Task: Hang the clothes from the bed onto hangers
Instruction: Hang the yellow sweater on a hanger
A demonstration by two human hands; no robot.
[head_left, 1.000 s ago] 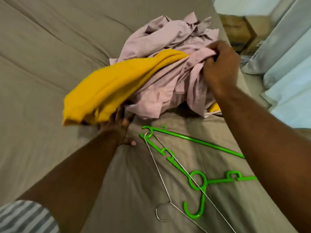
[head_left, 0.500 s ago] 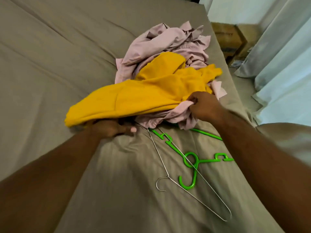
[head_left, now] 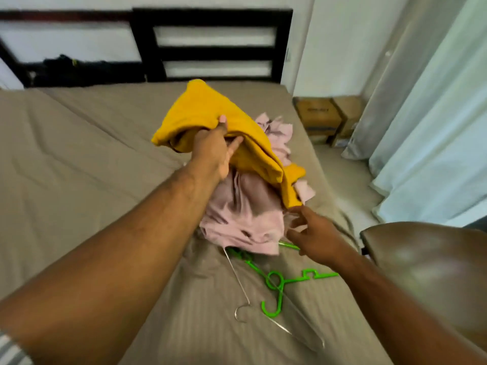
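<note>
Left hand (head_left: 213, 151) grips the yellow top (head_left: 200, 111) at twelve o'clock, right hand (head_left: 313, 238) spread-fingered (empty) at four; pink clothes (head_left: 245, 214) beneath could snag and bury the hangers (head_left: 279, 299).

**Person's body: two bare forearms, one striped sleeve**

Two arms show, cut by the lower frame edges. The left forearm (head_left: 118, 259) is bare from the wrist up to the sleeve. The grey-and-white striped fabric sleeve (head_left: 10, 350) shows only as a small slice in the bottom left corner, with narrow alternating stripes; its cut cannot be told. The left hand (head_left: 212, 154) is bare, with one short thumbnail visible. The right forearm (head_left: 395, 299) is bare all the way to the frame edge. The right hand (head_left: 316, 239) is bare, its fingers motion-blurred, so nail detail is unreadable.
</note>
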